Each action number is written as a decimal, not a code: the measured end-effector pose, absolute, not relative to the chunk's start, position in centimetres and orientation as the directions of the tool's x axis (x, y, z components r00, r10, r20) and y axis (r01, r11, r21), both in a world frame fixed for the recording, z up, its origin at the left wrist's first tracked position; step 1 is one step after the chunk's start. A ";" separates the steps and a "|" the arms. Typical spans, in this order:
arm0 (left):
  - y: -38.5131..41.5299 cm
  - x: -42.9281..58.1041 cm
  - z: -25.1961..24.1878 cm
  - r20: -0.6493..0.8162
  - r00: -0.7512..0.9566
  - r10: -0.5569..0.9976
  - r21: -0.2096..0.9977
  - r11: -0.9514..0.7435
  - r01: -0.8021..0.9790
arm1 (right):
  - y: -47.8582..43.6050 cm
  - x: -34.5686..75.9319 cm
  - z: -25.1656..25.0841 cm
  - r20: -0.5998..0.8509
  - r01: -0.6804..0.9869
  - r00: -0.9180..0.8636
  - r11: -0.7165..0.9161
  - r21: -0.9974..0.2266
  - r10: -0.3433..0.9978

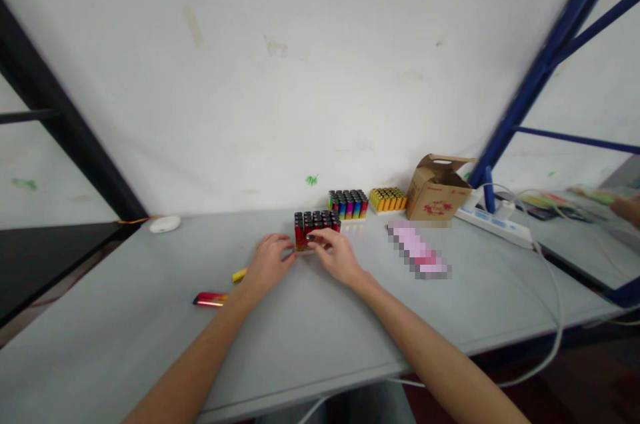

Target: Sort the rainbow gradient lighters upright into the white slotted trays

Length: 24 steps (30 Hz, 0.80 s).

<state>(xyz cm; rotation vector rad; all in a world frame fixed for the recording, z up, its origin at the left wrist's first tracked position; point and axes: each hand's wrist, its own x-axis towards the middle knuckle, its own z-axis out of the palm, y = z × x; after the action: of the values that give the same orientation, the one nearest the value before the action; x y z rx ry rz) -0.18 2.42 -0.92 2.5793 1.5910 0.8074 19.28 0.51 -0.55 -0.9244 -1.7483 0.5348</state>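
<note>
Upright red batteries with black tops (300,227) stand in rows in a shallow, light-coloured tray (306,252) in the middle of the table. At the tray's front left corner, my left hand (271,263) has its thumb and fingertips closed against the edge. My right hand (339,254) is in front of the rows, its thumb and forefinger pinched on a small dark-ended piece, seemingly a battery (311,237), mostly hidden by the fingers. Left of my left forearm lie a red and yellow cylinder with a dark end (209,299) and a yellow one (239,275), both partly covered.
Behind stand a block of multicoloured batteries (349,205) and one of yellow batteries (389,199). An open cardboard box (437,194), a pixelated pink item (417,249) and a power strip (497,225) with cables lie right. A white case (165,224) is far left. Another person's hand (627,209) shows far right.
</note>
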 end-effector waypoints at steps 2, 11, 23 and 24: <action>2.4 -0.1 -0.7 0.437 0.356 0.826 0.280 -0.500 0.819 | 0.6 19.0 -0.1 0.599 0.411 -0.174 0.611 -0.677 0.781; 2.2 0.1 -0.3 0.428 0.363 0.828 0.305 -0.511 0.804 | 0.7 17.7 0.3 0.639 0.602 -0.204 0.610 -0.515 0.741; 1.8 -4.7 2.6 0.130 0.276 0.952 0.300 -0.303 0.905 | 0.8 20.5 0.8 0.801 0.683 -0.154 0.648 -0.337 0.578; 1.7 -5.3 2.9 0.079 0.277 0.958 0.284 -0.288 0.915 | 1.0 21.0 0.9 0.811 0.670 -0.091 0.638 -0.379 0.577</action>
<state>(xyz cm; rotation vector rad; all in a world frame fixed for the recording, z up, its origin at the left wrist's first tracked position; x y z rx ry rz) -5.26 1.71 2.87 2.3586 1.7520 0.3496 20.99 0.96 0.89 -1.0121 -1.7636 -0.1054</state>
